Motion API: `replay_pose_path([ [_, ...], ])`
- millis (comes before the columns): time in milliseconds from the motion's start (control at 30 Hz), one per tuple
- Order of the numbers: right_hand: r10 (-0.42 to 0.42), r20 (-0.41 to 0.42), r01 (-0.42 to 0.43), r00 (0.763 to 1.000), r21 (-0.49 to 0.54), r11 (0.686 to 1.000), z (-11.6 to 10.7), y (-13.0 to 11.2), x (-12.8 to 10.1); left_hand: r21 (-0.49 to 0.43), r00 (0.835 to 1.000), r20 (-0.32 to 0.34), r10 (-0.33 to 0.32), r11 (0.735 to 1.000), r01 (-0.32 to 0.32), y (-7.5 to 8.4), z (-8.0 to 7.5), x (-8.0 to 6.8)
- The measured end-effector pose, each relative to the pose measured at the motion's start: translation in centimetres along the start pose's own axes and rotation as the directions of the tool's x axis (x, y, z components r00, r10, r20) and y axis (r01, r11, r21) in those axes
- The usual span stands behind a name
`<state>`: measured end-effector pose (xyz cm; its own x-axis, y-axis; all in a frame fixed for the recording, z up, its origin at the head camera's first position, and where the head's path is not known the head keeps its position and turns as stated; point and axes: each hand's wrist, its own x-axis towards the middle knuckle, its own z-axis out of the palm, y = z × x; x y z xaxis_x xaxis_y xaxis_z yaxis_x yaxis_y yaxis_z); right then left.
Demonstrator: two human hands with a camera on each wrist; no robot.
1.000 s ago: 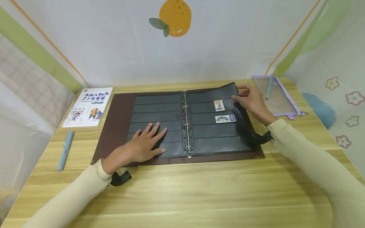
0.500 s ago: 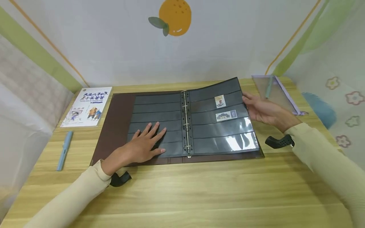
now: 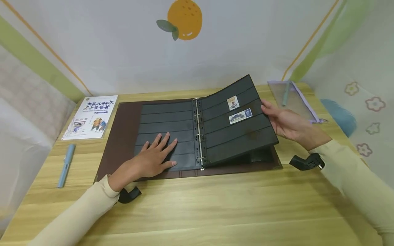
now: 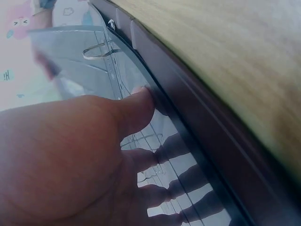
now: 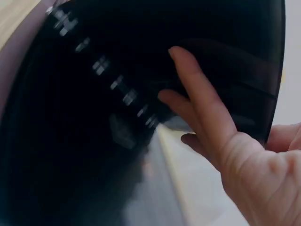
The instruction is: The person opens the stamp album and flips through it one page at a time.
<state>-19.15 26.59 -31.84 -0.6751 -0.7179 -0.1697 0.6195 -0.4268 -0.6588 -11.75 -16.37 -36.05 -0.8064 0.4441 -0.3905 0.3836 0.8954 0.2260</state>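
A brown ring-bound stamp album (image 3: pixel 118 126) lies spread on the table, its metal rings (image 3: pixel 198 124) down the middle. My left hand (image 3: pixel 147 162) rests with spread, straight fingers on the left black page (image 3: pixel 167 118); the left wrist view shows its thumb near the page's lower edge. With my right hand (image 3: pixel 287 124) I hold the outer edge of the right black page (image 3: pixel 243 136), thumb on the front and fingers behind, as the right wrist view shows. That page is tilted up off the cover. Two stamps, a small upright one (image 3: pixel 233 102) and a wider one (image 3: pixel 240 116), sit in its strips.
A white illustrated booklet (image 3: pixel 90 118) lies at the back left, with a blue pen (image 3: pixel 66 165) in front of it. On the back right is a purple-edged mesh pouch (image 3: pixel 298 99) with a pale green pen (image 3: pixel 286 94). A patterned curtain (image 3: pixel 129 61) hangs behind.
My right hand has shifted rightward and its page has risen and tilted toward the middle, uncovering what is under its front edge. My left hand stays on the left page.
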Motion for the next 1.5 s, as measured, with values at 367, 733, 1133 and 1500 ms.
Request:
replay_pose_path([
  [367, 0.026, -0.09, -0.053, 0.996, -0.313, 0.948, 6.8, -3.8, 1.2, 0.001, 1.0, -0.011, 0.028, 1.0, -0.028, 0.3, 0.0, 0.3],
  [733, 0.041, -0.206, -0.136, 0.978, -0.474, 0.87, 10.3, -4.1, 3.7, 0.115, 0.999, -0.028, 0.03, 0.993, -0.026, 1.8, -2.0, 0.7],
  [1133, 0.083, -0.218, -0.209, 0.973, -0.656, 0.726, 12.9, -3.8, 5.9, -0.346, 0.858, -0.378, 0.347, 0.807, -0.478, 10.9, -7.5, 0.3],
  [1500, 0.176, -0.098, -0.19, 0.98, -0.733, 0.654, 16.4, -2.5, 9.7, -0.593, 0.896, -0.434, 0.094, 0.719, -0.363, 10.1, -8.6, -3.2],
])
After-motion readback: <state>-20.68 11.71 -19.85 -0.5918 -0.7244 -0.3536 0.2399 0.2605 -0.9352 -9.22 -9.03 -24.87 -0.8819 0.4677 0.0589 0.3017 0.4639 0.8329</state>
